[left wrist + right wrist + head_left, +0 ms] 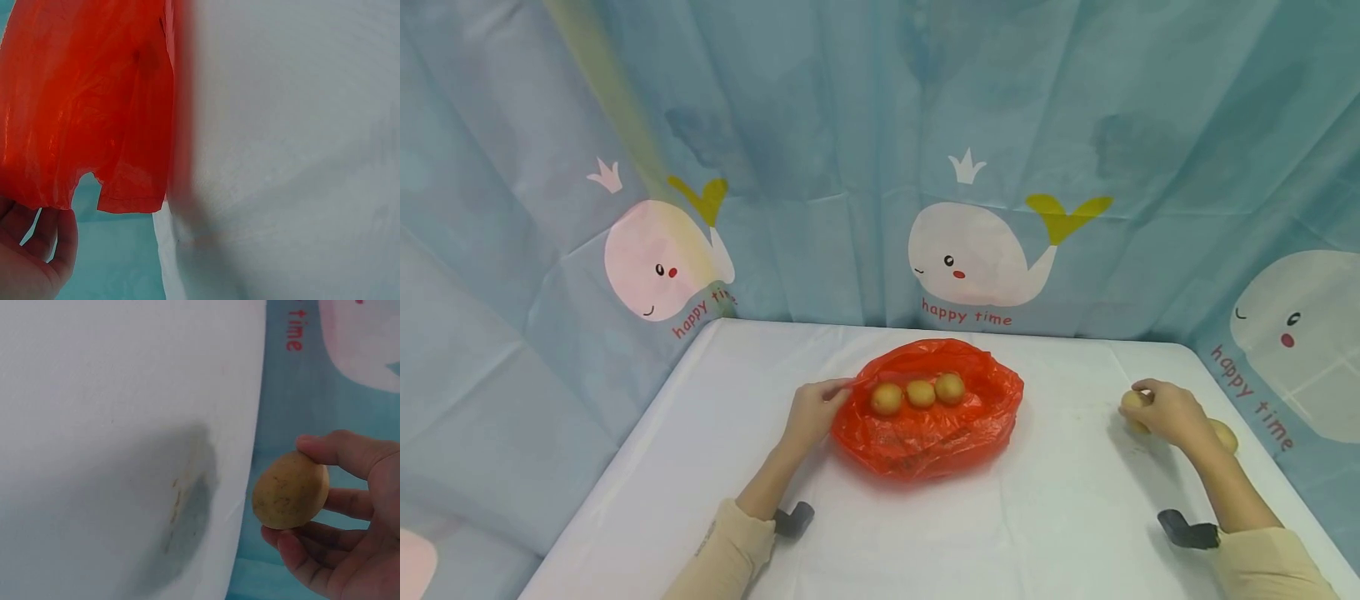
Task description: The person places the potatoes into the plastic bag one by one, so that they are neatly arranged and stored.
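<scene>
A red plastic bag (925, 446) lies spread open on the table, with three potatoes in a row inside it, the left one (887, 399) closest to my left hand (811, 417). That hand pinches the bag's left rim between thumb and fingers; the left wrist view shows the fingertips at the edge of the red plastic (87, 112). Over the table's right side, my right hand (1172, 412) grips a potato (291, 490) between thumb and fingers. Partly hidden behind the right wrist is another potato (1224, 435).
A white cloth covers the table (1060, 517). Brownish marks (175, 506) show on it beneath the right hand. Blue curtains with whale prints (973, 254) hang behind the table and along its sides. Dark wrist mounts (1186, 530) are strapped at both cuffs.
</scene>
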Motion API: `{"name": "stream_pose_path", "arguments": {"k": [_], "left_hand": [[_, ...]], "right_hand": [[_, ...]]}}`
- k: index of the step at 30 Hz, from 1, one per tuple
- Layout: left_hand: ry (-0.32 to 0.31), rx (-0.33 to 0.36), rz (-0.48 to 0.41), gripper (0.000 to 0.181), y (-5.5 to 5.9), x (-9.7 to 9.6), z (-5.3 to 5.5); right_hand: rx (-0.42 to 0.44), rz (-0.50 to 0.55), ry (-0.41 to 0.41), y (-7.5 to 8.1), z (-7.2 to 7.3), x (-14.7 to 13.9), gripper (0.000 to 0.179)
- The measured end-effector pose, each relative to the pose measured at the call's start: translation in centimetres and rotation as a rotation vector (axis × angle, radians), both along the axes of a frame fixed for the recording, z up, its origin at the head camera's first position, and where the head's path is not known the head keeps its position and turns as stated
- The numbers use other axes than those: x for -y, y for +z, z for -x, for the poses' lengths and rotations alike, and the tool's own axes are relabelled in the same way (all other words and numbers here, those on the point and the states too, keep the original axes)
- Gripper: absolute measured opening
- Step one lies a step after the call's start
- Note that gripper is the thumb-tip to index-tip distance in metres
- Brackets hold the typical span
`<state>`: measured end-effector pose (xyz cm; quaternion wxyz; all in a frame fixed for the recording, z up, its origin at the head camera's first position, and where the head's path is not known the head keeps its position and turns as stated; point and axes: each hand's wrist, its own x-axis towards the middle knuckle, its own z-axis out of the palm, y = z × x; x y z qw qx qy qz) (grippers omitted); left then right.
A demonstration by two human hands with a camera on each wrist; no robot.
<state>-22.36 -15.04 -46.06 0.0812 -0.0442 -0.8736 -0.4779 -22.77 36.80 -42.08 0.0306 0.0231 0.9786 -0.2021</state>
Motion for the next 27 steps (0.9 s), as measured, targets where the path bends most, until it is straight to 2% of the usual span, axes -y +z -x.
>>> {"name": "stream_pose_path", "arguments": {"k": [7,27], "left_hand": [[-0.01,-0.014,0.009,0.025,0.1,0.0,-0.1],[-0.012,-0.01,0.002,0.025,0.3,-0.2,-0.1]], "right_hand": [[-0.041,0.016,0.03,0.6,-0.1,0.8,0.056],[-0.084,0.039,0.082,2.0,0.3,3.9,0.06]]}}
